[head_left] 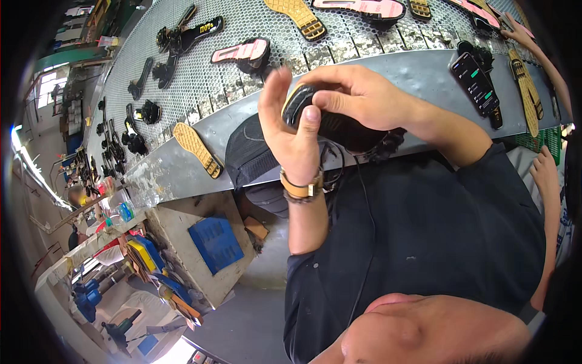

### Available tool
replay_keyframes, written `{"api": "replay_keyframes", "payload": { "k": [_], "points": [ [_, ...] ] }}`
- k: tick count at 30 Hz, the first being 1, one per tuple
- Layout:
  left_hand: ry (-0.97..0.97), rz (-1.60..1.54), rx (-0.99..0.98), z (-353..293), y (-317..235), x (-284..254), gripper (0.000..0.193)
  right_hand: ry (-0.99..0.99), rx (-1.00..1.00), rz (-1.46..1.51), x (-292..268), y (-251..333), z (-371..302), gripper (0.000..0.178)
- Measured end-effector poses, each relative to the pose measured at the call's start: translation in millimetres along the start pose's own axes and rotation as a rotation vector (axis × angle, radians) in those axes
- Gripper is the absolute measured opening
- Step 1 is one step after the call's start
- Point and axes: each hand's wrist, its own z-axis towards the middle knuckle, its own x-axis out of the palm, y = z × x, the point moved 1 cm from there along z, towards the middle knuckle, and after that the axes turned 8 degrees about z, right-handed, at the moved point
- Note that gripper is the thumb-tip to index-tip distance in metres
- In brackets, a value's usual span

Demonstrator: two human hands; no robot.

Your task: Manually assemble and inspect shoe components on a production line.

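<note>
In front of my chest, both hands hold a black shoe (pixel 298 104) with a yellowish edge at its toe. My right hand (pixel 370 97) curls over it from above, thumb pressed on its toe end. My left hand (pixel 291 136), with a tan-banded wristband, is cupped round the toe from the left; its thumb lies on the shoe and its fingers point up. Much of the shoe is hidden by my hands. Just left of them a black mesh bag (pixel 248 151) lies at the metal edge, and beside it a tan sole (pixel 197 148).
A mesh-topped work surface (pixel 194 79) carries pink-lined shoe uppers (pixel 242 51), tan soles (pixel 297 18) and black straps. On the right metal ledge lie a phone (pixel 474 85) and more tan soles (pixel 526 91). Another person's hand (pixel 520 33) reaches in there. A blue panel (pixel 215 244) hangs below left.
</note>
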Motion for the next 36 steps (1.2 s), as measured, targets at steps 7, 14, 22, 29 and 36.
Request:
{"api": "replay_keyframes", "payload": {
  "k": [7,14,22,29,36],
  "points": [
    [-0.159,0.276,-0.031,-26,3,14,0.041,-0.072,-0.142,-0.575,-2,7,-17,0.037],
    [-0.15,0.397,0.066,-14,10,12,0.03,-0.275,-0.185,-0.43,2,-4,-14,0.035],
    [-0.534,-0.28,0.066,12,-44,-51,0.02,-0.352,-0.216,-0.419,-42,37,-15,0.061],
    [0.065,-0.136,-0.514,-71,3,1,0.056,-0.232,-0.014,0.485,-29,-6,-12,0.063],
    [0.03,-0.43,-0.313,-61,12,-12,0.055,-0.011,-0.013,0.265,-39,-12,-20,0.044]
  ]
}}
